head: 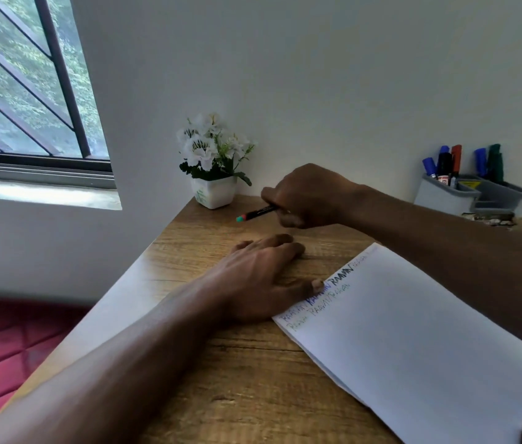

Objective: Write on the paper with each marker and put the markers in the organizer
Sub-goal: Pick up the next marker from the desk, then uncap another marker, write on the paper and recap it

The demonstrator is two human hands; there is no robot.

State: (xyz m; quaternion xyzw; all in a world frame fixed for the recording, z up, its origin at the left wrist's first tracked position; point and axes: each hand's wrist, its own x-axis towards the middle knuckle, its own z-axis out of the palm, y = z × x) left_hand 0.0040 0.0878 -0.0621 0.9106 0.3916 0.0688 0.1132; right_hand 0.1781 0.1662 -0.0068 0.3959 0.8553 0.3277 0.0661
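Right hand (311,197) grips a marker (255,214) at the far side of the table (247,363).
The paper (413,331) lies near right, its near corner cut off by the frame and its faint writing hard to read. The left hand (259,277) lies flat, grip wide, thumb on the paper's left edge. Far right, the organizer (439,197) holds several markers (445,163). The right grip hides the held marker's right end; only its dark, teal-tipped part shows.
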